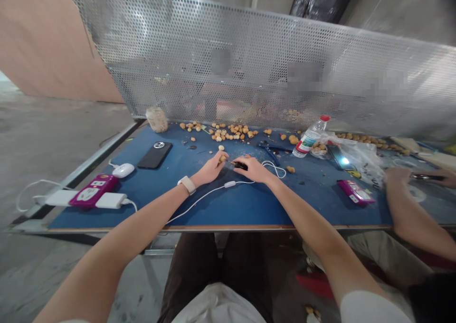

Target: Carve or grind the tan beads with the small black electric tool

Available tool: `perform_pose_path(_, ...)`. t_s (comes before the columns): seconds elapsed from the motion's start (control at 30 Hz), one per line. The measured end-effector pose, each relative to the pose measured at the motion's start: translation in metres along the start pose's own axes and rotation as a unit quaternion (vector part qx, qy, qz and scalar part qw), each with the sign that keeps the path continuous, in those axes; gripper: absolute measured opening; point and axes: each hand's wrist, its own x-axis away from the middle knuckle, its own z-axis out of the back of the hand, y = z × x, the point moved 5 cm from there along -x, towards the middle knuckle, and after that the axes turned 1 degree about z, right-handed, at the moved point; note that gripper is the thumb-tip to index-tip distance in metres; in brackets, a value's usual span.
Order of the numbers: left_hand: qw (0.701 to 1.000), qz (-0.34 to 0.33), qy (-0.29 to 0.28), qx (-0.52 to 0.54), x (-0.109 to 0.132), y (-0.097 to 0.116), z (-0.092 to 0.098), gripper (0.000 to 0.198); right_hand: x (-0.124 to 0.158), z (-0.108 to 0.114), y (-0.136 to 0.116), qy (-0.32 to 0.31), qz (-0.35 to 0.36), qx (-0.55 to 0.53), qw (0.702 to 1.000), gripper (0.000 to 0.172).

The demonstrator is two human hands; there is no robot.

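Observation:
My left hand [210, 168] is closed around a small tan gourd [223, 158] over the blue table mat [203, 204]. A dark-handled tool [241, 165] lies in the closed grip of my right hand [255, 168], its tip pointing left towards that gourd; the tip is too small to make out. Just beyond my left hand sits a pale round piece [221, 148]. A white cord [210, 193] with an inline switch [230, 184] runs below both hands. Blue-handled pliers [272, 156] lie beyond my right hand, with fine crumbs scattered near them.
Many small gourds [231, 133] line the perforated metal screen [213, 42]. A jar [157, 119], black phone [155, 156] and purple power strip [94, 190] stand left. Rightward are a water bottle [310, 138], purple box [355, 193], plastic bag [366, 156] and a co-worker's arm [409, 209].

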Motion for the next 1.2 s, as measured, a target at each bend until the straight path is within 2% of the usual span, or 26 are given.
perform_pose_path(0.17, 1.000, -0.001, -0.003, 0.028, -0.002, -0.002, -0.003, 0.030, -0.002, -0.005, 0.002, -0.018, -0.002, -0.004, 1.000, 0.041)
perform_pose_path(0.27, 0.995, 0.026, -0.027, 0.091, -0.002, -0.001, -0.006, 0.034, -0.002, -0.006, 0.002, -0.026, -0.002, 0.001, 1.000, 0.042)
perform_pose_path(0.37, 0.984, 0.068, -0.042, 0.162, -0.001, 0.001, -0.010, 0.027, -0.002, -0.007, 0.000, -0.033, 0.000, 0.008, 0.999, 0.040)
perform_pose_path(0.47, 0.971, 0.104, -0.025, 0.214, 0.000, 0.003, -0.011, 0.015, -0.001, -0.007, -0.002, -0.031, 0.000, 0.007, 0.999, 0.040)
perform_pose_path(0.7, 0.936, 0.174, -0.003, 0.306, 0.004, 0.006, -0.016, 0.011, -0.001, -0.011, -0.003, -0.040, -0.004, 0.009, 0.999, 0.044)
perform_pose_path(1.2, 0.905, 0.197, -0.002, 0.378, 0.006, 0.009, -0.021, 0.013, -0.003, -0.015, -0.004, -0.066, -0.039, 0.086, 0.993, 0.038)
